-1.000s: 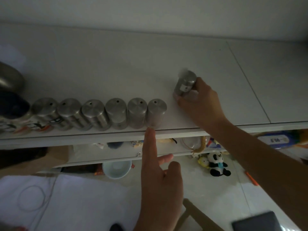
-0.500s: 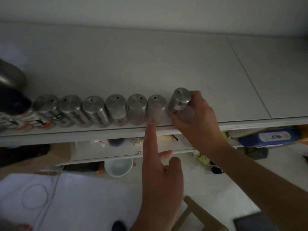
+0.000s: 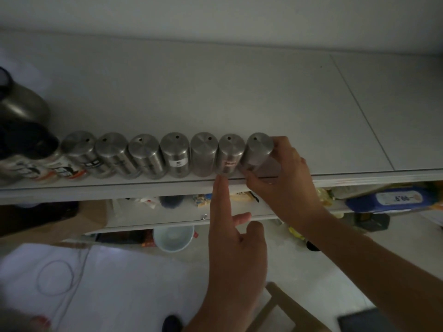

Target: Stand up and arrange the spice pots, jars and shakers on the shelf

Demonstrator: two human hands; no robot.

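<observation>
A: Largest item?
B: Shelf (image 3: 239,92), white, spanning the upper half of the frame, front edge running across the centre. Back area bare.

A: Next?
B: Dark metal vessel (image 3: 21,109), far left edge, only partly in frame. In front of it, two printed cans (image 3: 55,172), blurred; labels unreadable.

A: The task's own stock?
B: Row of steel shakers (image 3: 153,154), six upright, side by side along the shelf's front edge, centre-left of frame. A seventh, the end shaker (image 3: 257,152), stands at the row's right end, just beside its neighbour; whether the two touch, I cannot tell.

A: Hands?
B: Right hand (image 3: 280,173), right of centre, fingers and thumb clamped around the end shaker's body. Left hand (image 3: 236,248), lower centre, holds nothing: index finger extended, tip at the shelf edge below the sixth shaker, other fingers curled loosely.

A: Below the shelf?
B: Lower shelves with mixed clutter, a pale bowl (image 3: 173,238), a blue packet (image 3: 393,200) at the right. Not part of the job.

A: Step in hand?
B: Judged: seating the seventh shaker into line.

A: Next move calls for?
B: Likely squaring it with the row, then a clean release without nudging its neighbours toward the edge.
</observation>
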